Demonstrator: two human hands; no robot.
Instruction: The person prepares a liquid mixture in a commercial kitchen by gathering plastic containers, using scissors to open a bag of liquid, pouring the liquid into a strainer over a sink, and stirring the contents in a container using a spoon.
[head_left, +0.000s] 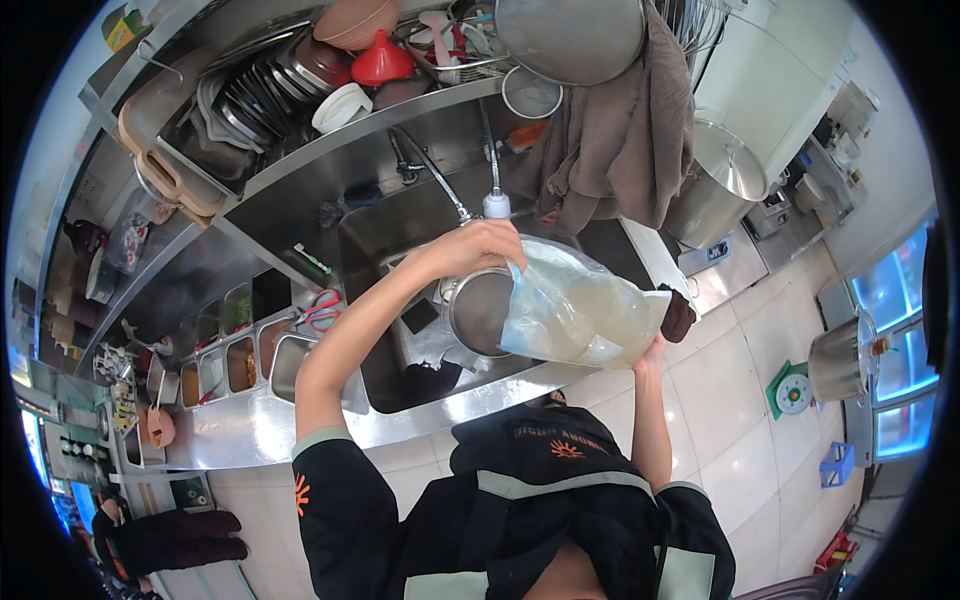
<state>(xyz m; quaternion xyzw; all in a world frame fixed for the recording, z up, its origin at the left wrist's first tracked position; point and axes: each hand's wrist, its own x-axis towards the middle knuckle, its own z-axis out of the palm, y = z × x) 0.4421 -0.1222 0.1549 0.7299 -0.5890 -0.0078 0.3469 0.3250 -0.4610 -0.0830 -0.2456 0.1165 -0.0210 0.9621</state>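
Note:
Pinched in the fingers of my left hand (484, 246) is the open-looking edge of a large clear plastic bag (585, 307) with pale, cloudy contents. My right hand (649, 355) grips the bag's other end from below, near a dark brown cloth (677, 313). The bag lies slantwise over a stainless steel sink (382, 300). Partly under it, a round metal vessel or strainer (478, 313) sits in the sink. A dark cloth (431, 381) and a small dark flat piece (419, 316) lie in the sink too. Behind my left hand stands a faucet hose (442, 180).
Towels (607, 142) hang at the sink's back right. A shelf above holds trays (259, 97), a red funnel (382, 60) and a large round sieve (570, 37). Red-handled scissors (322, 309) lie by food containers (241, 360) at left. A tall pot (716, 184) stands right; a person (172, 536) is lower left.

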